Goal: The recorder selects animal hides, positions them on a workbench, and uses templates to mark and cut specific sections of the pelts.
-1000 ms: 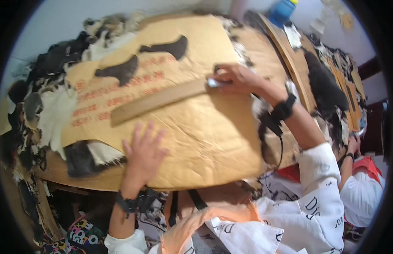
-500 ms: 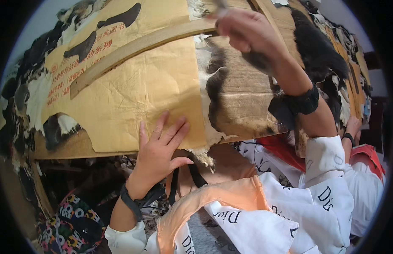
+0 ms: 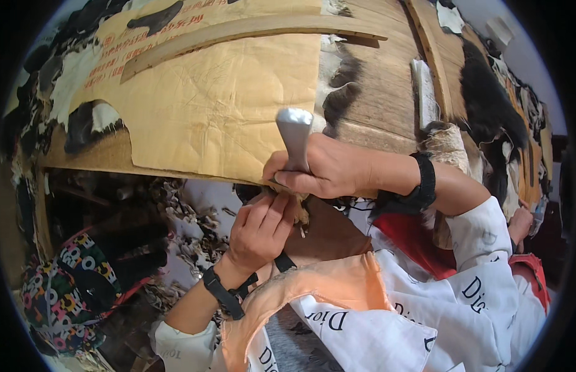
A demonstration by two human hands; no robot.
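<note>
My right hand (image 3: 322, 164) is closed round a flat metal tool (image 3: 293, 133) with a flared silver top, held upright at the front edge of the yellow paper sheet (image 3: 207, 111). Just below it, my left hand (image 3: 260, 229) has its fingers bent round a tan, furry scrap (image 3: 300, 217) at the table's edge, close against the right hand. The tool's lower end is hidden by my fingers. A long wooden strip (image 3: 250, 31) lies across the sheet, with a dark cut-out shape (image 3: 154, 18) behind it.
Fur pieces (image 3: 492, 105) cover the table's sides. A bare wooden board (image 3: 381, 93), a second strip (image 3: 433, 74) and a white bar (image 3: 425, 93) lie right. A patterned bag (image 3: 77, 279) is below left. A co-worker's hand (image 3: 520, 223) is at the right.
My right hand left the wooden strip, rose with the tool, and came down to the front edge. My left hand moved off the sheet to the edge and closed on the scrap.
</note>
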